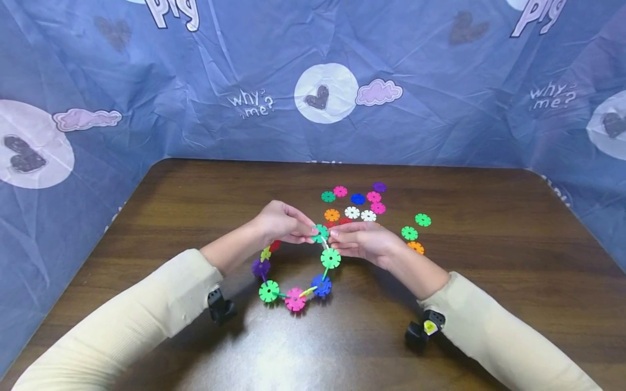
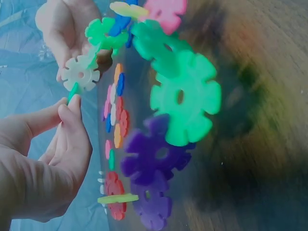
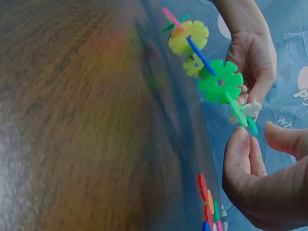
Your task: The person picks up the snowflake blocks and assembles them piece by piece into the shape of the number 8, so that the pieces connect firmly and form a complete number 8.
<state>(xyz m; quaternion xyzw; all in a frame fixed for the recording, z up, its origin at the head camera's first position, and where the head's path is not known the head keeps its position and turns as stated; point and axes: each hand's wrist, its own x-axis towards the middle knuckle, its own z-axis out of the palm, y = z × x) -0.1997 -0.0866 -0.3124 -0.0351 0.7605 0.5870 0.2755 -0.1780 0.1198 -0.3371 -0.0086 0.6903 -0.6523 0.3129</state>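
Observation:
Slotted plastic flower discs link into a curved chain, with a pink disc [image 1: 295, 300] at its near side. My left hand [image 1: 286, 222] pinches the edge of a green disc [image 1: 320, 233] at the chain's upper end between thumb and fingertips. A white disc [image 2: 81, 74] joins that green one to a lighter green disc [image 1: 331, 258]. My right hand [image 1: 367, 241] is just right of this joint. In the right wrist view its thumb [image 3: 281, 137] stands apart from its fingers, with the green disc's edge close by. The chain's far left part, with a red disc [image 2: 115, 195], runs below my left hand.
Loose discs lie behind the hands on the brown wooden table [image 1: 220, 184], among them a blue disc [image 1: 358, 199] and an orange disc [image 1: 332, 215]. To the right are green discs [image 1: 409, 233] and another orange one. A blue printed cloth [image 1: 210, 119] surrounds the table.

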